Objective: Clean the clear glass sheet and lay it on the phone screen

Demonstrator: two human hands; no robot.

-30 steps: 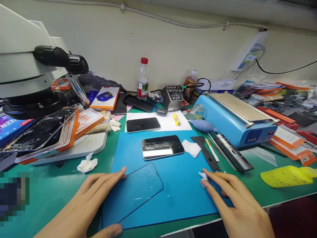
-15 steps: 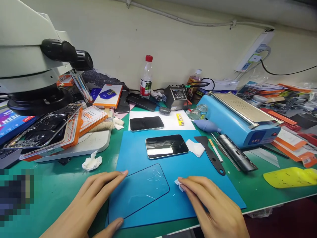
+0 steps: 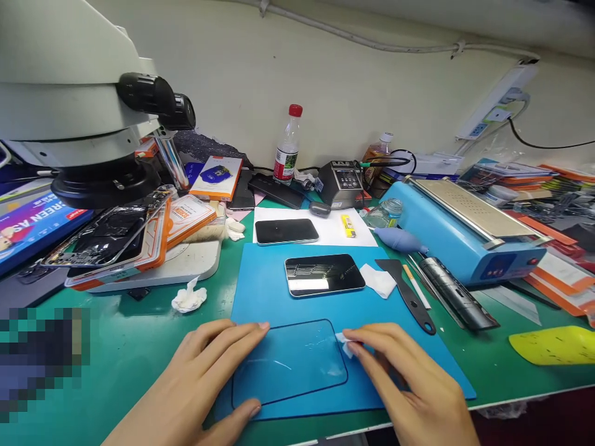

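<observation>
Left hand [image 3: 209, 371] spread flat, pinning glass [image 3: 288, 362] on mat [image 3: 264, 279]; right hand [image 3: 400, 384] pinching wipe [image 3: 344, 344] at its corner. Risks: uneven pressure cracking glass; fingertip smears.

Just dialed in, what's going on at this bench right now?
A person is working on a clear glass screen panel lying flat on a blue mat. The left hand steadies the panel's left edge, fingertips on top and thumb at the near edge. The right hand presses a small white wipe onto the panel's right end. A phone lies face up further back on the mat, beside a black scraper.
</observation>
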